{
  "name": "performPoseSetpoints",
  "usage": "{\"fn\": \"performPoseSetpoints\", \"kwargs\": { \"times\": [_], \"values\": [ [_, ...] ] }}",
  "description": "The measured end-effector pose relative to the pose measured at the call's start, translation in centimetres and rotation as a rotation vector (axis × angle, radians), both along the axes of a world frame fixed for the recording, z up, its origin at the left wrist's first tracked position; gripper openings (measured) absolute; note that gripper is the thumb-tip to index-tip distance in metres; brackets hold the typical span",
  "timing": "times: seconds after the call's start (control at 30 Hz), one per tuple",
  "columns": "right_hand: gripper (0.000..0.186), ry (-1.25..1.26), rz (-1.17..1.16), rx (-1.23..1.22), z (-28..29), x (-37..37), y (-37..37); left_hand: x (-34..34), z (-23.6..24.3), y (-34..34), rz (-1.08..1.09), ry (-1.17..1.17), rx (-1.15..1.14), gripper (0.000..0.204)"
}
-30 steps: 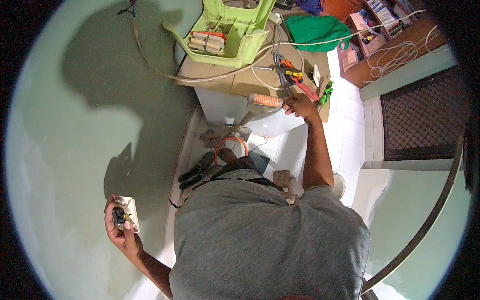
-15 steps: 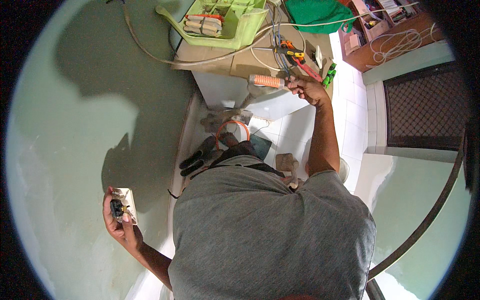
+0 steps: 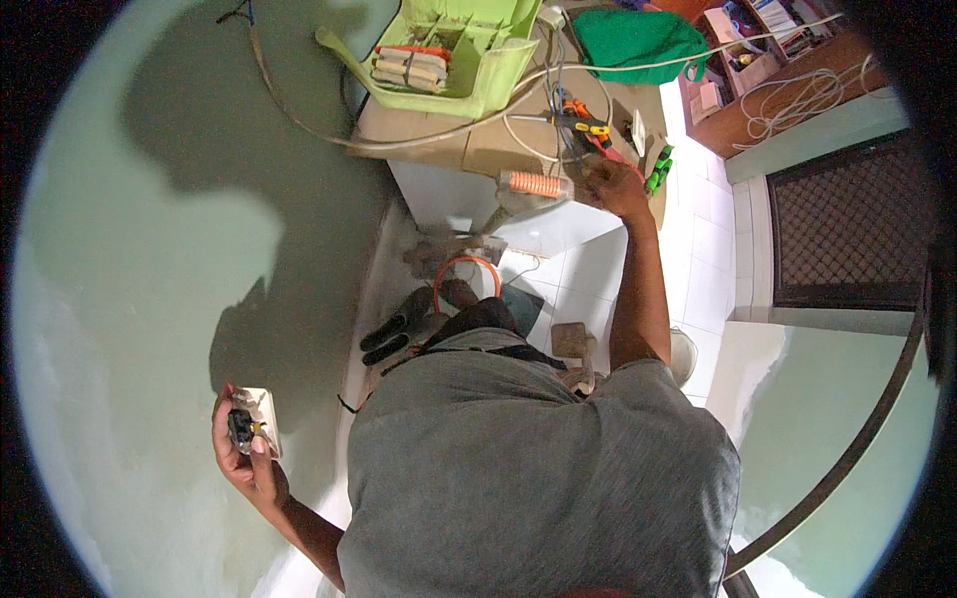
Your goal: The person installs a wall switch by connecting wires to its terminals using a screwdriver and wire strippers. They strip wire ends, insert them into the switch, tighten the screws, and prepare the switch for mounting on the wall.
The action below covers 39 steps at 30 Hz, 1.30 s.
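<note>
My left hand [image 3: 242, 453] holds a white wall socket plate [image 3: 255, 421] with a dark insert against the pale green wall, low at the left. My right hand [image 3: 614, 186] reaches far forward onto a cardboard-covered white box [image 3: 469, 149], its fingers closed among hand tools with red, yellow and green handles [image 3: 588, 135]; which tool it grips is hard to tell. A clear tube with an orange coil [image 3: 536, 185] lies just left of that hand. My grey shirt fills the lower middle.
A light green plastic toolbox [image 3: 454, 55] stands open on the box, with white cables looping across it. A green cloth [image 3: 633, 40] lies behind. An orange wire ring [image 3: 467, 274], black tool handles [image 3: 397, 334] and white floor tiles lie below. A dark mesh door is at the right.
The view has tilted so the box and toolbox sit higher in the picture. My right hand stays on the tools; my left hand still holds the socket plate by the wall.
</note>
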State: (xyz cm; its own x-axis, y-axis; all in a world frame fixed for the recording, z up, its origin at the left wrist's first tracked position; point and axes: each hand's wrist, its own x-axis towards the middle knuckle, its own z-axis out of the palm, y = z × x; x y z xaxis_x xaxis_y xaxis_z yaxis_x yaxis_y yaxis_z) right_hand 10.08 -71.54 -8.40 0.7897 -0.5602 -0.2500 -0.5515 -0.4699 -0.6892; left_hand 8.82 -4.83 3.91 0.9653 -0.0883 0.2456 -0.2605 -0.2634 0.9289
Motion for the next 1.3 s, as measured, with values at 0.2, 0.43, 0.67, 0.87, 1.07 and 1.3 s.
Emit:
{"fn": "performPoseSetpoints", "kwargs": {
  "times": [0.2,0.43,0.67,0.87,1.07,1.3],
  "values": [
    [0.041,-0.157,0.034,-0.997,1.4,5.6,-0.3,0.2,0.8,-1.2,-0.031,-0.023,-0.055,0.073],
    [0.049,0.185,0.251,-0.981,1.4,9.9,-2.3,0.3,1.2,-1.9,0.022,-0.006,-0.040,0.074],
    [0.044,0.035,0.333,-0.856,3.2,10.1,-0.6,-1.8,0.4,-1.0,0.130,0.002,-0.060,0.067],
    [0.043,-0.049,0.538,-0.676,0.8,9.9,-0.4,-1.9,0.9,-1.2,-0.003,0.107,-0.106,0.055],
    [0.029,-0.106,0.411,-0.909,-6.0,12.1,-5.5,-1.0,0.6,-1.1,-0.120,0.000,-0.150,0.052],
    [0.042,-0.383,0.489,-0.798,-5.0,13.6,-2.1,-2.8,1.9,-1.0,-0.024,-0.008,-0.109,0.050]
  ]
}}
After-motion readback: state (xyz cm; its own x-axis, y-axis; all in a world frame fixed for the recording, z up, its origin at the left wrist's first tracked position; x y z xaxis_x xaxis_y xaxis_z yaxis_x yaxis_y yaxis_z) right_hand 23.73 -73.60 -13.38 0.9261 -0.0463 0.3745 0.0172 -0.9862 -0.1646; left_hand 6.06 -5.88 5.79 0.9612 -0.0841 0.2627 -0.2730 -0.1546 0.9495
